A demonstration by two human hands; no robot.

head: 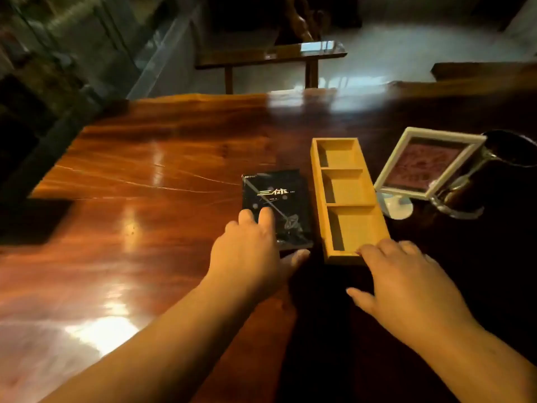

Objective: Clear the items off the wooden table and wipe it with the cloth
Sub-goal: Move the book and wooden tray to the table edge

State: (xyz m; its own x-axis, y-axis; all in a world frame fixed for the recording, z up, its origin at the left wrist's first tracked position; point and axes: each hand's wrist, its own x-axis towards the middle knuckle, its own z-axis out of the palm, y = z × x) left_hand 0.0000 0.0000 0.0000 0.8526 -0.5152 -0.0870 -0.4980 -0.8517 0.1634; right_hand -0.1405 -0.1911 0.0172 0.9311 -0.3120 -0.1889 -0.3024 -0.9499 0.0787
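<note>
A black book lies flat on the glossy wooden table. My left hand rests on the book's near end, fingers on the cover and thumb at its near edge. Right of the book lies a light wooden tray with three empty compartments. My right hand is spread at the tray's near end, fingertips touching its near right corner. A white-framed picture on a round stand tilts behind the tray. No cloth is in view.
A dark glass mug with a clear handle stands at the right, touching the frame. Beyond the table's far edge are a dark wooden bench and shiny floor. The table's left edge steps inward near me.
</note>
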